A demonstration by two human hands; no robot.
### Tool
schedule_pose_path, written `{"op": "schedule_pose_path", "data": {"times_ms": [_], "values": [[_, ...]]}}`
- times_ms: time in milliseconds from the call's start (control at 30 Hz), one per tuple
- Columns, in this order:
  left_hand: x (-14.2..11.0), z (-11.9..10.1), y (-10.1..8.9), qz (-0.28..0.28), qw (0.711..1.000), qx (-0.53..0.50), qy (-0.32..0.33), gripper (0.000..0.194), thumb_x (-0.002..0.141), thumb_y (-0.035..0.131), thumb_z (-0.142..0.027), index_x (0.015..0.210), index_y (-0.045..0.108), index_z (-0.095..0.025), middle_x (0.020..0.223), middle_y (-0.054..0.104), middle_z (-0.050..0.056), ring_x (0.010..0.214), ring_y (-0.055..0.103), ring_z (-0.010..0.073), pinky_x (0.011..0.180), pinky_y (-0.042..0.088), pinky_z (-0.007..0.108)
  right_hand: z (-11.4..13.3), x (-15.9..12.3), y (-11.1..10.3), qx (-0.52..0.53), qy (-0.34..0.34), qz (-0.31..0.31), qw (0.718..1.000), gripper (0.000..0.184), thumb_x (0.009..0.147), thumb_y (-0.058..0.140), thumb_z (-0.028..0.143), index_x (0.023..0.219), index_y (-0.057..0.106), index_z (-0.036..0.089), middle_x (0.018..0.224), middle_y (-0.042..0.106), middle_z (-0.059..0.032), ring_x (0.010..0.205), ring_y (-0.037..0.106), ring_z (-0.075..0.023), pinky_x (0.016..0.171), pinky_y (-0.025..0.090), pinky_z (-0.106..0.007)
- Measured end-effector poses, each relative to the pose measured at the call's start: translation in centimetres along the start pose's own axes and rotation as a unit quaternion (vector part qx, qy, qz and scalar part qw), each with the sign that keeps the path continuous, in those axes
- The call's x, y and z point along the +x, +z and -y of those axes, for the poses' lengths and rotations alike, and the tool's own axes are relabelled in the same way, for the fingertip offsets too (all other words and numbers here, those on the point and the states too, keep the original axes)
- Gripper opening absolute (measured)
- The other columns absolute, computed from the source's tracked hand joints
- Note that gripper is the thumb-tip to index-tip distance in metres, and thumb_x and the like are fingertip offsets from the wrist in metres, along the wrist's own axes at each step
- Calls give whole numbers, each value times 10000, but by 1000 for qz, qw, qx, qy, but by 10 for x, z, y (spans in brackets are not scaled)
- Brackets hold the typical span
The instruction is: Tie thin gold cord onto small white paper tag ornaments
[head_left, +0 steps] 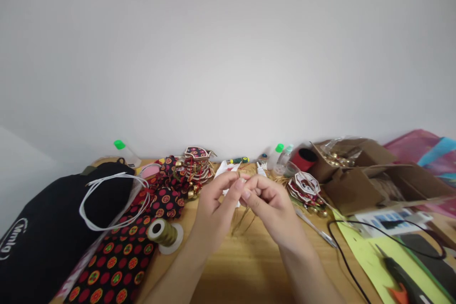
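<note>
My left hand and my right hand meet fingertip to fingertip above the wooden table, both pinched closed. Between them they hold something small, with thin golden threads hanging down from the pinch; what it is I cannot make out. A spool of gold ribbon lies just left of my left wrist. A stack of patterned octagonal ornaments sits right of my right hand, and another pile of ornaments with small bells lies behind my left hand.
A black bag with white cords and red patterned fabric fill the left. Cardboard boxes, a black cable, a glue gun on a yellow-green sheet and metal tweezers lie right. Green-capped bottles and a red roll stand by the wall.
</note>
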State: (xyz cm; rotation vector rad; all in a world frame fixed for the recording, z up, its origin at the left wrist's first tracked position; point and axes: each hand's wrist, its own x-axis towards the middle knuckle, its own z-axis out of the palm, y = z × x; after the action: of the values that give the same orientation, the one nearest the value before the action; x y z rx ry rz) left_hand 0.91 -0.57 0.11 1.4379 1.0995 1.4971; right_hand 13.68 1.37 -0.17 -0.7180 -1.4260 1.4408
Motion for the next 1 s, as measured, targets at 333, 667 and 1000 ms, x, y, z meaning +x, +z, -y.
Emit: {"op": "schedule_pose_path", "data": {"times_ms": [333, 667, 1000], "values": [[0, -2, -1, 6, 1000, -7, 29, 288, 922, 535, -266, 696, 690, -177, 555, 614, -25, 626, 593, 123, 686, 447, 215, -4, 4, -5, 97, 41, 30, 994, 284, 839, 675, 396, 705, 574, 168, 559, 570, 30, 423, 270, -55, 435, 198, -220], [1, 6, -2, 35, 992, -118, -19, 283, 939, 536, -324, 794, 733, -180, 502, 610, -32, 478, 553, 87, 583, 435, 208, 1, 6, -3, 179, 78, 42, 980, 281, 810, 715, 349, 660, 568, 160, 435, 561, 42, 377, 434, -63, 448, 345, -201], [2, 5, -1, 76, 978, -189, -53, 254, 940, 546, -328, 988, 743, -175, 460, 629, -27, 407, 569, 81, 543, 467, 204, 2, 5, -3, 159, 94, 44, 982, 284, 803, 706, 386, 717, 574, 150, 487, 652, -12, 337, 472, -53, 346, 173, -153]]}}
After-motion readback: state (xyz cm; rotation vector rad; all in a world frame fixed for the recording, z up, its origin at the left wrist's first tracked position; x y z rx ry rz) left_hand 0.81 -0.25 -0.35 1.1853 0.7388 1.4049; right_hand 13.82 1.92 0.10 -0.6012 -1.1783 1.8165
